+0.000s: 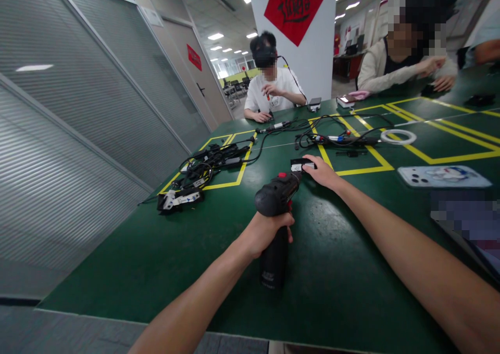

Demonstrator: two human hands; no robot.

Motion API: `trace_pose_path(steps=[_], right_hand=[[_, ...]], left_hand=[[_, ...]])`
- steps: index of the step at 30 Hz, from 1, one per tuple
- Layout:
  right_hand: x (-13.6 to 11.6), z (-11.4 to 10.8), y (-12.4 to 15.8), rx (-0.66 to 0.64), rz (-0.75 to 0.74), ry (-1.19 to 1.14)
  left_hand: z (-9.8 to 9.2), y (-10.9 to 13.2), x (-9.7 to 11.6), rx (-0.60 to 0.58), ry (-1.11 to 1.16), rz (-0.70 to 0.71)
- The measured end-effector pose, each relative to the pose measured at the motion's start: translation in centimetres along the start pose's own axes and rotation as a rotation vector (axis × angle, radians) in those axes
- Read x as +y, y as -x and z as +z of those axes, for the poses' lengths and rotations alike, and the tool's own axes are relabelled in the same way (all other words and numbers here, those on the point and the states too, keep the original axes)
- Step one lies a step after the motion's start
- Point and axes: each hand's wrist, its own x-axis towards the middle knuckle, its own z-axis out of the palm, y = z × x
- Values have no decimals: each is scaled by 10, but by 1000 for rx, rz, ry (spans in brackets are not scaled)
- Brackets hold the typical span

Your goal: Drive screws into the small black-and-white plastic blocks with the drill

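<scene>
My left hand (269,229) is wrapped round the grip of a black cordless drill (275,195) with a red switch on top. The drill points away from me, its battery base toward the table's near side. At its front end is a small black and white block (299,165), which the fingers of my right hand (321,172) grip from the right. The drill's tip seems to meet the block, though the exact contact is too small to make out.
A heap of black cables (213,164) lies left on the green table (164,263). Further back are more cables, an electric screwdriver (332,139) and a white ring (398,137). A phone (443,177) and a dark device (464,224) lie right. Two people (287,80) sit opposite.
</scene>
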Motion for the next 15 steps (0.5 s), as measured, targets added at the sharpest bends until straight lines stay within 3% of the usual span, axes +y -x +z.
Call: trace_pose_path(steps=[15], right_hand=[[1,1,0,10,-7,-7]], left_hand=[[0,-1,0,-7,14,-15]])
